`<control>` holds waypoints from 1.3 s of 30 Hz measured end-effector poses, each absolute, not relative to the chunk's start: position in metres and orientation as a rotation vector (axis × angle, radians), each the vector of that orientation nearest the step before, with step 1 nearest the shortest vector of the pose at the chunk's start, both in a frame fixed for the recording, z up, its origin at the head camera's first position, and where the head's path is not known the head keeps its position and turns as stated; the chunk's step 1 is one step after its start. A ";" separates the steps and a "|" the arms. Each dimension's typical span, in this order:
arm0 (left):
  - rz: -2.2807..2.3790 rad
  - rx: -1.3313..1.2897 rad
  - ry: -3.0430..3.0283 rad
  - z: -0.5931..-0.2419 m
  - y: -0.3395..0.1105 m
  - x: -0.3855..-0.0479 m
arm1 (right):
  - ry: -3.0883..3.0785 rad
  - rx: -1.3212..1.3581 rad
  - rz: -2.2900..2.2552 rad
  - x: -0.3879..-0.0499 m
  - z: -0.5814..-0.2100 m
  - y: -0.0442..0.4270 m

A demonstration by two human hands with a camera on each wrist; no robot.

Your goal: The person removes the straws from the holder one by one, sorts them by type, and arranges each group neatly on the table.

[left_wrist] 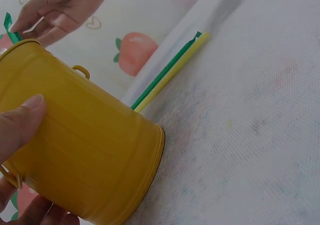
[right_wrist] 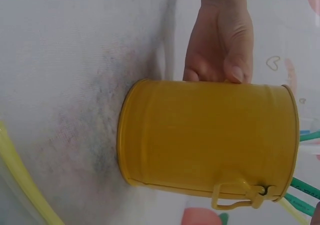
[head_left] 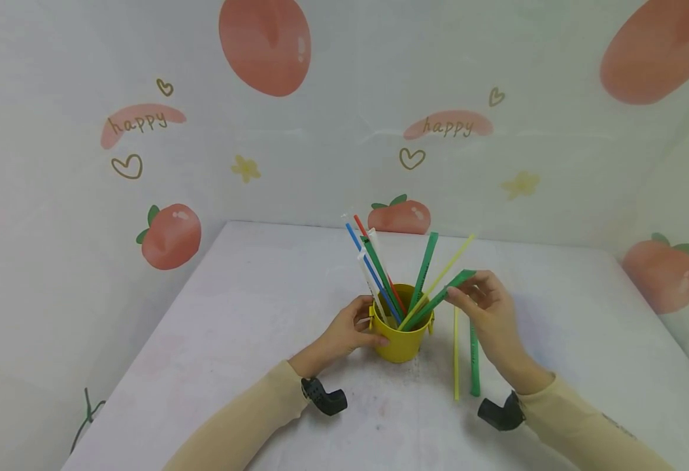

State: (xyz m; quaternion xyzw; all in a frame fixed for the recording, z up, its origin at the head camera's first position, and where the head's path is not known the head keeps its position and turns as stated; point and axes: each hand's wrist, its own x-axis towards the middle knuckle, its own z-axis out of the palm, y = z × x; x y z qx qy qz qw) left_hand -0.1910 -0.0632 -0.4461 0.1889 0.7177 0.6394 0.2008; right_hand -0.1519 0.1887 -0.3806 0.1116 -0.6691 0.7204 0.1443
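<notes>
A yellow bucket stands on the table with several straws in it, among them blue, red, white, green and yellow ones. My left hand grips the bucket's left side, its thumb lying on the wall in the left wrist view. My right hand pinches the upper end of a green straw, whose lower end is inside the bucket and which leans to the right. In the right wrist view, the bucket has a side handle.
Right of the bucket, a yellow straw and a green straw lie side by side on the white table. Behind it is a wall sheet printed with fruit, hearts and words.
</notes>
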 end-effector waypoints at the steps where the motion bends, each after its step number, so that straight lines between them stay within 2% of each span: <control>1: 1.786 0.527 2.006 -0.446 -0.063 -0.191 | -1.933 0.320 2.073 -0.152 -0.380 0.189; 9: 1.781 0.518 2.010 -0.446 -0.063 -0.190 | -1.828 0.366 2.091 -0.155 -0.368 0.195; 17: 1.789 0.511 2.007 -0.444 -0.063 -0.190 | -1.495 0.432 2.251 -0.159 -0.338 0.212; 28: 1.786 0.526 2.021 -0.445 -0.063 -0.190 | -0.993 0.315 2.443 -0.169 -0.299 0.251; 39: 1.783 0.535 2.024 -0.447 -0.063 -0.190 | -1.155 0.297 2.525 -0.183 -0.313 0.290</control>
